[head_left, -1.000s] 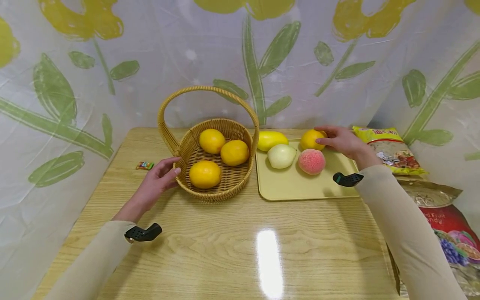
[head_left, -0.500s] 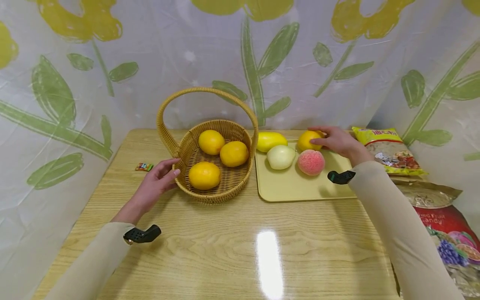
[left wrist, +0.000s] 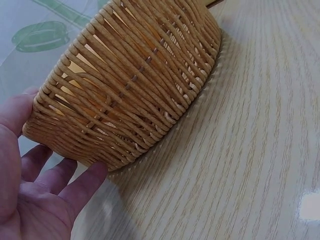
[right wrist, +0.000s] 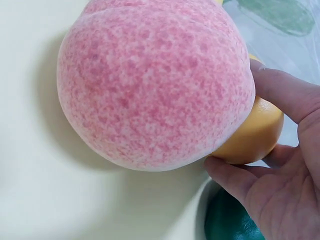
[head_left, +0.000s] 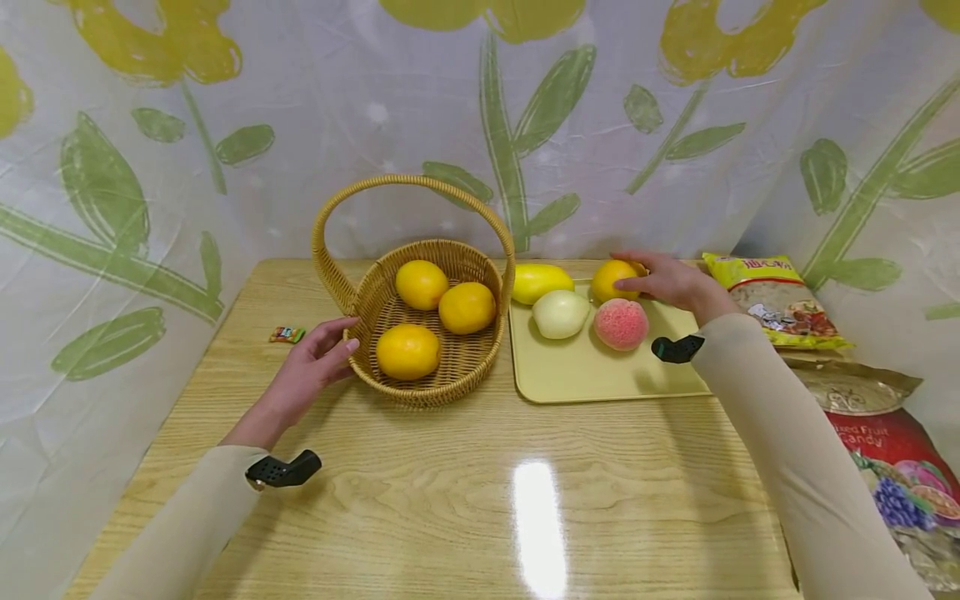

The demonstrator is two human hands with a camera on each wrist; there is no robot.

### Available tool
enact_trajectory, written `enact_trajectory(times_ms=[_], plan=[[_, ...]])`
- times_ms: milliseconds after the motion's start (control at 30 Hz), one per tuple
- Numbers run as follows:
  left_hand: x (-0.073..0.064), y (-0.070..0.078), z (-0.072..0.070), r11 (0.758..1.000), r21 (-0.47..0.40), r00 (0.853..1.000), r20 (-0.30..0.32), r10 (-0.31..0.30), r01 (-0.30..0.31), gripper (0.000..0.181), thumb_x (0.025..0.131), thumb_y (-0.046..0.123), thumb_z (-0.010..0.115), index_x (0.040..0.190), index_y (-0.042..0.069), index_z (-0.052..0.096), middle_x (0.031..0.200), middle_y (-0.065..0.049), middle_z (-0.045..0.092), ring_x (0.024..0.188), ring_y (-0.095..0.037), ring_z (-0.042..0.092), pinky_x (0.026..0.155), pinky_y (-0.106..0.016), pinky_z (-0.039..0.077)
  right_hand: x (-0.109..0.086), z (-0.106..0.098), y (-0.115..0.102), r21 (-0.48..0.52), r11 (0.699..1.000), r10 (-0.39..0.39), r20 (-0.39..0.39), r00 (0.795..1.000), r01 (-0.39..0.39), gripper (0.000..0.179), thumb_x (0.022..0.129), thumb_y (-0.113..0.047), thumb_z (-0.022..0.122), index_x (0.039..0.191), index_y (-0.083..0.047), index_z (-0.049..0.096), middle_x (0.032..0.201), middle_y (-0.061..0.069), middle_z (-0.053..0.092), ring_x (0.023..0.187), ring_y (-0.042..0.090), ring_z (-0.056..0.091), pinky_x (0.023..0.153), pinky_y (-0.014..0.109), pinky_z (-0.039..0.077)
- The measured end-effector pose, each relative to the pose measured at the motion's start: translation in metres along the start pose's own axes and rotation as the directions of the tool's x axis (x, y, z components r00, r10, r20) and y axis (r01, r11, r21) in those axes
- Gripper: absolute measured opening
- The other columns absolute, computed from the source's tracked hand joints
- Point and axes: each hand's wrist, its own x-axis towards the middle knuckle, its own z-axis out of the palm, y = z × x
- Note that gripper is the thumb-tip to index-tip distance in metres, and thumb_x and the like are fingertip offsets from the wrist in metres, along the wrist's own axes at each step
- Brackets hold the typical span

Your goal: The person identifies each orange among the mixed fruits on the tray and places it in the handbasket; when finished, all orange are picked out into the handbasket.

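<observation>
My right hand (head_left: 671, 285) holds a smooth orange (head_left: 611, 281) at the back of the pale yellow tray (head_left: 592, 383), thumb on one side and fingers on the other. In the right wrist view a pink speckled peach (right wrist: 155, 85) in front hides much of that orange. My left hand (head_left: 311, 367) holds the left side of a wicker basket (head_left: 468, 379). Thumb at the rim and fingertips on the outer wall show in the left wrist view. Three similar yellow-orange fruits (head_left: 408, 352) lie inside the basket.
A whitish pear-like fruit (head_left: 561, 314) and a long yellow fruit (head_left: 540, 284) lie on the tray's left. The tall basket handle (head_left: 412, 179) arches overhead. A small candy packet (head_left: 287, 335) is at left; a yellow bag (head_left: 776, 300) and a red candy bag (head_left: 873, 433) stand right.
My right hand has shifted slightly left, and the orange with it. The left hand stays at the basket, and the other fruits keep their places.
</observation>
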Motion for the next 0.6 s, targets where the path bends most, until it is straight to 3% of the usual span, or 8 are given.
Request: enact_trajectory(times_ms=[400,600], plan=[[0.0001,-0.0007,-0.0003,1.000,-0.008,1.000,-0.001,0.001,-0.001,0.058,0.102,0.033,0.053,0.149,0.005,0.034,0.160,-0.011,0.023,0.145,-0.029,0.023,0.089,-0.021,0.052,0.0010,0.0024,-0.0019,0.136,0.991,-0.026,0.085,0.996,0.014,0.073,0.100,-0.027,0.059,0.158,-0.015,0.017,0.158,0.018,0.016,0.132,0.034,0.031,0.112,0.053,0.031],[0.0006,-0.0006,-0.0001,1.000,-0.005,1.000,0.001,0.003,-0.003,0.059,0.102,0.033,0.053,0.149,0.005,0.034,0.160,-0.011,0.023,0.145,-0.029,0.022,0.089,-0.021,0.052,0.0021,0.0029,0.0004,0.165,0.986,-0.014,0.097,0.995,-0.003,0.073,0.099,-0.026,0.060,0.157,-0.015,0.017,0.152,0.019,0.023,0.128,0.034,0.034,0.112,0.052,0.032]])
